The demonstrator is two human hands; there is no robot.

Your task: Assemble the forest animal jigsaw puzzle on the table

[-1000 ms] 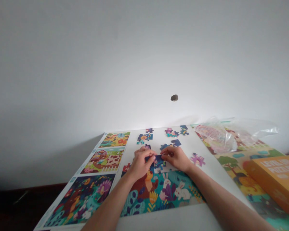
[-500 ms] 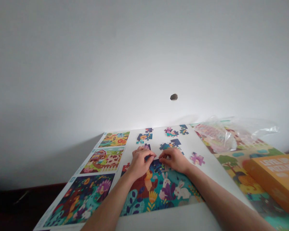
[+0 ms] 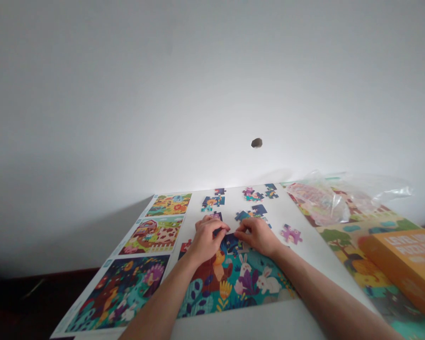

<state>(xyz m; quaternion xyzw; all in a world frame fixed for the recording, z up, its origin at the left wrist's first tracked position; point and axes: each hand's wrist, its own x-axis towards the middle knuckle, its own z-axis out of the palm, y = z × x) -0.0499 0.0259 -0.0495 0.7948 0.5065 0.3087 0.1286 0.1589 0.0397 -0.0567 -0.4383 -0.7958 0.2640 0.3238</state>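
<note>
A partly joined jigsaw puzzle (image 3: 230,283) with white rabbits, a fox-like animal and plants lies flat in front of me. At its far edge my left hand (image 3: 209,233) is closed, thumb and fingers pinched at a dark blue puzzle piece (image 3: 233,242). My right hand (image 3: 255,234) pinches from the other side of the same piece, its fingertips close to the left ones. The fingers partly cover how the piece sits in the puzzle. Beyond the hands lie several loose pieces (image 3: 253,194), and a pink-purple piece (image 3: 291,234) rests right of my right hand.
On the left lies a printed picture sheet (image 3: 152,234) with three scenes. To the right, a clear plastic bag (image 3: 326,203) and an orange puzzle box (image 3: 407,264) rest on a colourful printed surface (image 3: 347,231). A white wall (image 3: 198,118) with a hole (image 3: 257,143) rises behind.
Both hands stay pinched at the puzzle's far edge. The view has shifted very slightly; nothing else has visibly moved.
</note>
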